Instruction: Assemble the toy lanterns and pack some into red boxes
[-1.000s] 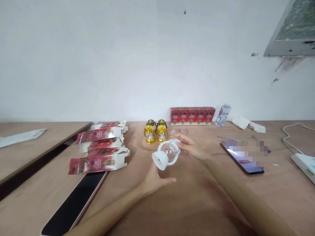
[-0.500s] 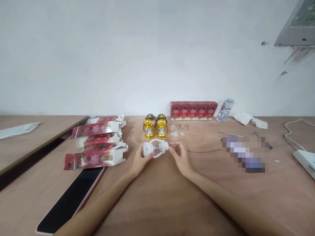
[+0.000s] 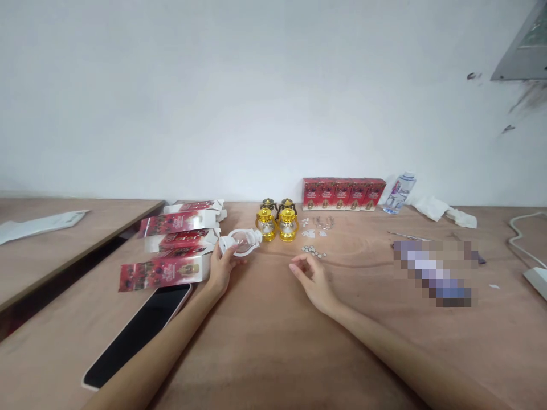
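My left hand (image 3: 221,267) grips a small white toy lantern (image 3: 241,241) with a clear globe, holding it on its side just above the wooden table (image 3: 273,341), close to the flattened red and white boxes (image 3: 177,250). My right hand (image 3: 311,279) rests on the table with fingers loosely curled and nothing in them, just short of a cluster of small round button cells (image 3: 314,251). Two gold toy lanterns (image 3: 277,224) stand behind, with two darker ones (image 3: 277,204) behind them.
A row of red boxes (image 3: 344,193) and a water bottle (image 3: 399,193) stand against the wall. A tablet (image 3: 139,333) lies front left, a blurred phone (image 3: 433,272) to the right. Small white and metal parts (image 3: 315,226), crumpled tissue (image 3: 440,209), a white cable (image 3: 523,233).
My left hand has carried the white lantern left and farther away, towards the flattened boxes. My right hand has let go of it and settled on the table.
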`<state>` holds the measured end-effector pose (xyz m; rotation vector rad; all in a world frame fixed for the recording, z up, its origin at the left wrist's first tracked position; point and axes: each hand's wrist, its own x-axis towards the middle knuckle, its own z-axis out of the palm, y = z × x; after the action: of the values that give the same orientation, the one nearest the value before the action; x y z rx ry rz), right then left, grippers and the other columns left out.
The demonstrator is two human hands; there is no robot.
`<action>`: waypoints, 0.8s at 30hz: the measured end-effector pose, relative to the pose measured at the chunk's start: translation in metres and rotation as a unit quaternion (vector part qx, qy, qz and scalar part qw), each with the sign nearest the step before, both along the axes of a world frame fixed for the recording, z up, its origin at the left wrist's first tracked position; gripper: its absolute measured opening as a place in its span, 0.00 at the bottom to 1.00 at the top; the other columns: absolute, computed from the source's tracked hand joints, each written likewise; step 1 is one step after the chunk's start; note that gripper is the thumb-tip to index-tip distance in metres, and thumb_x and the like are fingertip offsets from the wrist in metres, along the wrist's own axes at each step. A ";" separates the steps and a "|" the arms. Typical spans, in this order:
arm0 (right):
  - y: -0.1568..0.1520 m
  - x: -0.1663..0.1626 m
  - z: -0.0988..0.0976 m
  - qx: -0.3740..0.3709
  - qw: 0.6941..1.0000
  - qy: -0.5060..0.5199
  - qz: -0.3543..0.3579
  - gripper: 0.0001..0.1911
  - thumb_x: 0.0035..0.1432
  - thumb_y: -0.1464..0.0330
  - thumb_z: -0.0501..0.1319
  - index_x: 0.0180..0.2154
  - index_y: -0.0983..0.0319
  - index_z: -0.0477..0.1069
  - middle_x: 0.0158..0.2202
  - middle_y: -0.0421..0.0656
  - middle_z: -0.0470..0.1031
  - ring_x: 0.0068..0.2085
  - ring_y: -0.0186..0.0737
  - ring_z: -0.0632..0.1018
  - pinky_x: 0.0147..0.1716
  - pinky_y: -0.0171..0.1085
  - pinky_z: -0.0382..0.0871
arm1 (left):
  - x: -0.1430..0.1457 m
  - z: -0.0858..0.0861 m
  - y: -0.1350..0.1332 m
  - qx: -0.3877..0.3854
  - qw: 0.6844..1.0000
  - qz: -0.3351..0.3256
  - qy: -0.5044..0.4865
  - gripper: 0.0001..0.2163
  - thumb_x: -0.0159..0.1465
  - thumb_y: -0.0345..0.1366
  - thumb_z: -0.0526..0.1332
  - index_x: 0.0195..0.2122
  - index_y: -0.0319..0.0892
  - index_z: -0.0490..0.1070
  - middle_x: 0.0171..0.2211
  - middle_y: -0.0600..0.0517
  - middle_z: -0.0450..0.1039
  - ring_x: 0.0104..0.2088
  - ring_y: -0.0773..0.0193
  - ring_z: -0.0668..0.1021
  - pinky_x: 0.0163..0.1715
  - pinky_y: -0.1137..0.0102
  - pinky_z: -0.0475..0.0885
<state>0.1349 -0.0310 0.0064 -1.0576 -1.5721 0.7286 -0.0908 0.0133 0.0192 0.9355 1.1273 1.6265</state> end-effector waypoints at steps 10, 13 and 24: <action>0.007 0.000 -0.012 0.016 0.998 0.039 -0.038 0.13 0.54 0.61 0.61 0.40 0.59 0.67 0.34 0.40 0.68 0.30 0.34 0.69 0.31 0.35 0.66 | 0.064 -0.016 -0.043 0.016 0.985 -0.129 0.114 0.19 0.45 0.39 0.70 0.35 0.41 0.65 0.34 0.53 0.73 0.38 0.61 0.74 0.39 0.68 0.69; 0.007 0.001 -0.013 0.036 0.998 0.021 -0.041 0.08 0.57 0.62 0.59 0.32 0.59 0.66 0.30 0.39 0.65 0.29 0.34 0.67 0.30 0.34 0.64 | 0.080 -0.015 -0.049 0.022 0.982 -0.140 0.123 0.19 0.45 0.39 0.70 0.34 0.41 0.63 0.33 0.54 0.72 0.36 0.62 0.74 0.38 0.69 0.68; 0.024 0.009 -0.022 -0.098 0.965 0.220 -0.104 0.18 0.58 0.50 0.51 0.30 0.57 0.57 0.20 0.33 0.62 0.19 0.32 0.65 0.18 0.32 0.59 | 0.068 -0.021 -0.041 0.024 0.983 -0.168 0.075 0.18 0.48 0.34 0.69 0.39 0.41 0.66 0.38 0.52 0.73 0.41 0.61 0.73 0.43 0.68 0.67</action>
<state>0.1441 -0.0071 -0.0154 -1.0947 -1.0098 0.9138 -0.0229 -0.0281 -0.0017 1.2240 0.9706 1.3297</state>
